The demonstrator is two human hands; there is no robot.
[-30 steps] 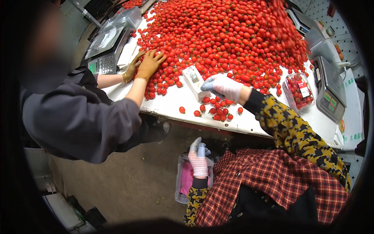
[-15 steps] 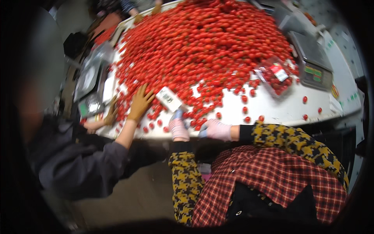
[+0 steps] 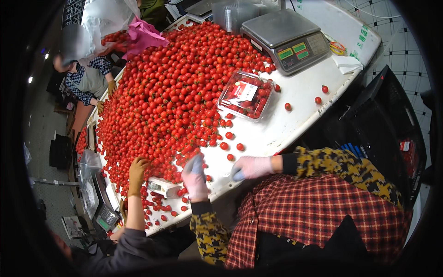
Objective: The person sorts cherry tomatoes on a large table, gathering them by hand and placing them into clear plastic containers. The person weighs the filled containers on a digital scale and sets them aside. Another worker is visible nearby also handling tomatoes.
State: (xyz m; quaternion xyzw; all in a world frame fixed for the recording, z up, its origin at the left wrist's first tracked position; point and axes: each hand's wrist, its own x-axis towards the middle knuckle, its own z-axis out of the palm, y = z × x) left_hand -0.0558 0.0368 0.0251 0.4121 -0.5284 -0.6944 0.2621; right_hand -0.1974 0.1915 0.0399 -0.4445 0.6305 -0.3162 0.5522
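The left hand (image 3: 194, 180), in a pale glove, is a blur by the near side of the heap of red tomatoes (image 3: 175, 92), just beside a small white box (image 3: 163, 188); I can't tell how wide its grip is, or whether it has hold of anything. The right hand (image 3: 254, 167) is at the front edge of the bench (image 3: 267, 136), fingertips pointing left, its grip turned so that I can't make out what it holds, if anything. Beyond it, a clear tub (image 3: 247, 96) full of tomatoes sits by the heap, near a grey scale (image 3: 286, 39)
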